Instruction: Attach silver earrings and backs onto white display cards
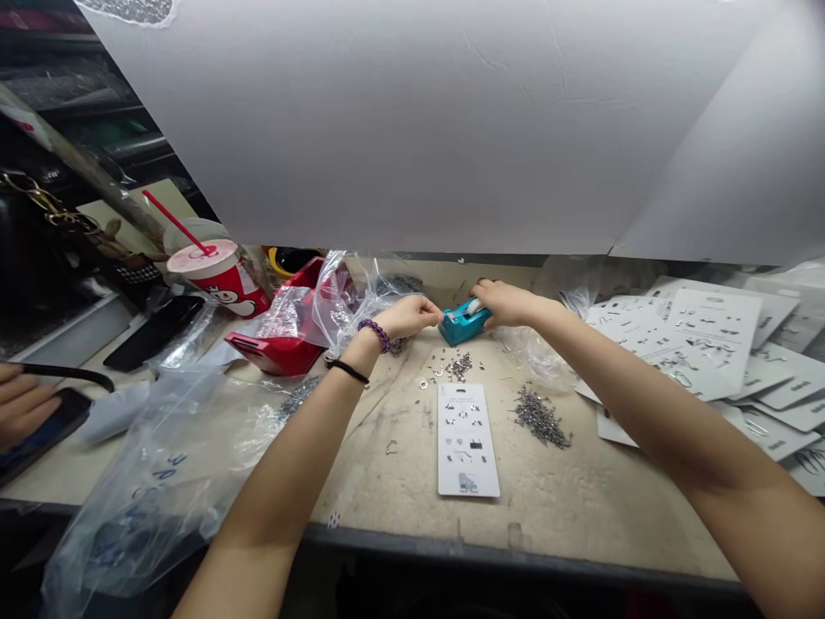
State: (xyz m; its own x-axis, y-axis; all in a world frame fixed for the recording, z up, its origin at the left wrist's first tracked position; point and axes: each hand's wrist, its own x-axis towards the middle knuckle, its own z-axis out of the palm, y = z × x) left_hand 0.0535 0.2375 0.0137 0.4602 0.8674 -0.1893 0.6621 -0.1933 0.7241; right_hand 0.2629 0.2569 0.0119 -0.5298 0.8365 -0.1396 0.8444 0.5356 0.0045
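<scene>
Scuffed beige workbench (400, 490) runs beneath a hanging white sheet (418, 112). Near the bench's far edge, at twelve o'clock, sits a teal tape dispenser (459, 328), held by the right hand (506, 303), whose fingers (480, 297) curl closed over its top. The left hand (409, 316) reaches in from nine o'clock, its fingertips (436, 311) pinched together at the dispenser's end; whether they hold tape is too small to tell. At six o'clock from the dispenser lie scattered silver metal bits (459, 367) and a white printed card (468, 440); a heap of small silver fittings (541, 417) lies at five o'clock, and overlapping white cards (683, 344) at three o'clock.
</scene>
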